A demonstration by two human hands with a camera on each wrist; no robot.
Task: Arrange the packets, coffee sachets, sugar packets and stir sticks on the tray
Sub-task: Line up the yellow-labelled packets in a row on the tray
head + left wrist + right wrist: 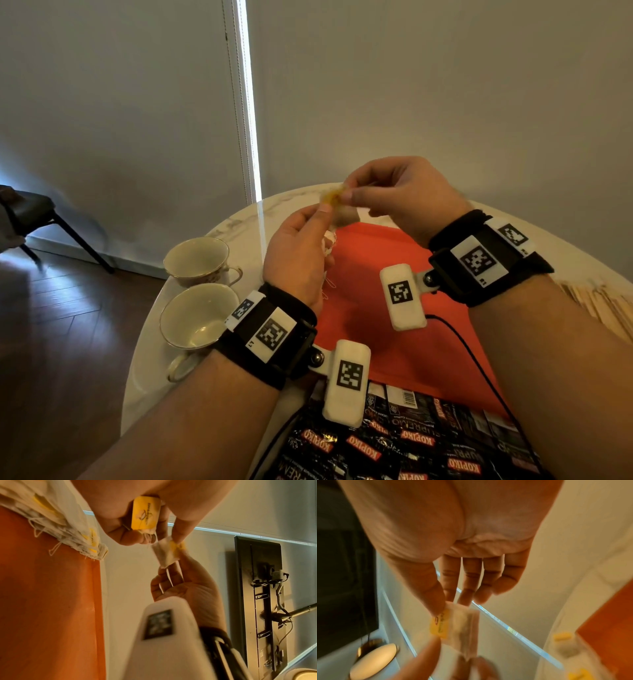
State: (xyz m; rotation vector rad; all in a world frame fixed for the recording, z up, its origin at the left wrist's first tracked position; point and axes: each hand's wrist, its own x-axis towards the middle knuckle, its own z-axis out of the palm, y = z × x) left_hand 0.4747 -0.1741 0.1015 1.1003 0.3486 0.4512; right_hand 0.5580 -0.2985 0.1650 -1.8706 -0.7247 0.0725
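Observation:
Both hands are raised over the orange tray (394, 342). My right hand (349, 192) pinches a tea bag (342, 214) by its yellow tag, thumb against forefinger; the right wrist view shows the same tea bag (462, 626) under that hand (447, 604). My left hand (322, 212) touches this bag with its forefinger and holds other tea bags (329, 243) in its curled fingers. In the left wrist view, a yellow-tagged bag (145, 513) sits in the left hand (154, 539). Black Kopiko coffee sachets (411, 442) lie on the tray's near end.
Several tea bags (60, 524) lie piled at the far end of the tray (42, 601). Two empty cups (197, 257) (195, 318) stand on the white marble table (239, 219) left of the tray. Wooden stir sticks (596, 301) lie at the right edge. A chair (30, 212) stands far left.

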